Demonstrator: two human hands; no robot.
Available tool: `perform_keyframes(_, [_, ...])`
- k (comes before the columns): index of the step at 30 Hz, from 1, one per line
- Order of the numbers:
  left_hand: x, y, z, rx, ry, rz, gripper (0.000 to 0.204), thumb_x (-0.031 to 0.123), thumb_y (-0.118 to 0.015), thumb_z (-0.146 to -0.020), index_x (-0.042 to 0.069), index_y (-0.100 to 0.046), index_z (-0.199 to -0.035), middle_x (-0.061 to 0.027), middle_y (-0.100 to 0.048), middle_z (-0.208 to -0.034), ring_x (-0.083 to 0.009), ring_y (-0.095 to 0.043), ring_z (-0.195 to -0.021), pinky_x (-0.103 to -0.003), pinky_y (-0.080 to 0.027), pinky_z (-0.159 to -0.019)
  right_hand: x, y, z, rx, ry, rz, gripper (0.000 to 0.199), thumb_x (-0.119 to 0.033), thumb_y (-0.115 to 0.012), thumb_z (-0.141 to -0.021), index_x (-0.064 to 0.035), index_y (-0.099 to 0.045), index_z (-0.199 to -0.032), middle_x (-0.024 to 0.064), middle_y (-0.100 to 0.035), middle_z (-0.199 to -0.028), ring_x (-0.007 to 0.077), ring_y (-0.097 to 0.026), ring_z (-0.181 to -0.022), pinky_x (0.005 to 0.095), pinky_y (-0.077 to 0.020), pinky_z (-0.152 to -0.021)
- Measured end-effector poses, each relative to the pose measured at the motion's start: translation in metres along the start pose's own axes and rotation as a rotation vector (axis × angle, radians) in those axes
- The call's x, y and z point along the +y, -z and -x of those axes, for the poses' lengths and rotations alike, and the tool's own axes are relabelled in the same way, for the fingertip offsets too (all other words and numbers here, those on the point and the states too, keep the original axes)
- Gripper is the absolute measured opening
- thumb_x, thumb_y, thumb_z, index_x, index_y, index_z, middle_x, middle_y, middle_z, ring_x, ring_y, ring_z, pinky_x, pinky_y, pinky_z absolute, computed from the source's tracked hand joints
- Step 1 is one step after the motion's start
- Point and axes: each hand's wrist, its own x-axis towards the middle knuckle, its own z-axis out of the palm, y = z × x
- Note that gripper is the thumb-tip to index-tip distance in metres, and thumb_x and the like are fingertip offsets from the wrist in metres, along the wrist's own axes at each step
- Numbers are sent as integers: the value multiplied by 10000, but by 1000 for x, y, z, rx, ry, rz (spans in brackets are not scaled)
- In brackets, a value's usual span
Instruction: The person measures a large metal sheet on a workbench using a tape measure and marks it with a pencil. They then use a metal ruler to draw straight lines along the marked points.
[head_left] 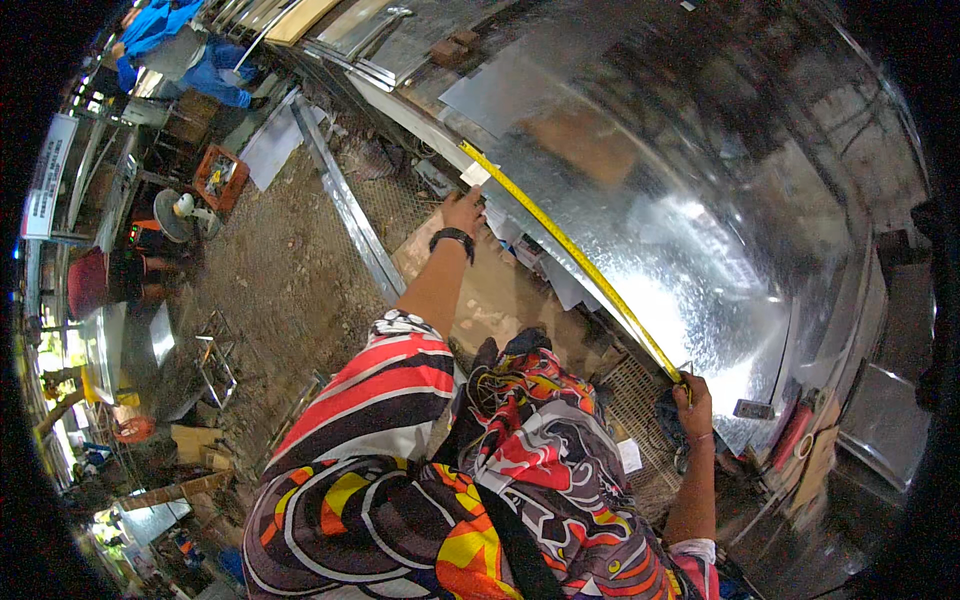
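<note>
A yellow tape measure (572, 252) lies stretched diagonally along the near edge of a large shiny metal sheet (740, 250). Its near right end goes into my right hand (692, 405), whose fingers are closed round it; the case is mostly hidden by the hand. My left hand (463, 210), with a dark band on the wrist, is at the sheet's edge, just below the tape's far end. Its fingers are partly apart, and I see nothing held in them. A small white piece (475, 174) lies by those fingertips, under the tape.
A long metal channel (345, 200) lies on the dirt floor to the left. Beyond it are a fan (180, 212), an orange crate (220, 178) and a seated person in blue (195, 60). A dark rectangular object (753, 409) rests on the sheet near my right hand.
</note>
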Motion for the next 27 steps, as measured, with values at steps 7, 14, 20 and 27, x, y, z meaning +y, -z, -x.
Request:
perform_keyframes(7, [6,-57,16,5,249,405,642,154,-777,-920,61,-460,-1470,-94,-608,-911,-207,-609,-731,-414,-619,-679,-34,-24,4,45,-77,217,379,-137,-658,-953,-10,-621,-1308,216,-613,-1186,385,-596,-1084,449,-502,-949])
perform_keyframes(14, [56,-20,34,119,131,249,283,166,-757,-953,3,-666,-1166,-64,-649,-824,-148,-593,-620,-360,-607,-563,-59,-38,-11,75,-84,260,377,-126,-688,-945,-42,-651,-1311,230,-592,-1289,403,-573,-1175,465,-493,-1002])
perform_keyframes(20, [62,-18,33,166,184,267,383,180,-755,-955,-15,-634,-1262,-94,-656,-896,-184,-623,-667,-367,-643,-633,-63,-45,-15,91,-134,254,398,-145,-704,-947,-52,-648,-1329,227,-587,-1311,403,-574,-1202,464,-495,-1014])
perform_keyframes(27, [70,-21,40,148,242,402,496,212,-763,-955,-18,-560,-1345,-121,-639,-1029,-231,-637,-787,-402,-624,-642,-39,-53,-11,127,-223,27,399,-173,-703,-958,-54,-644,-1334,228,-583,-1312,405,-580,-1193,470,-498,-1009])
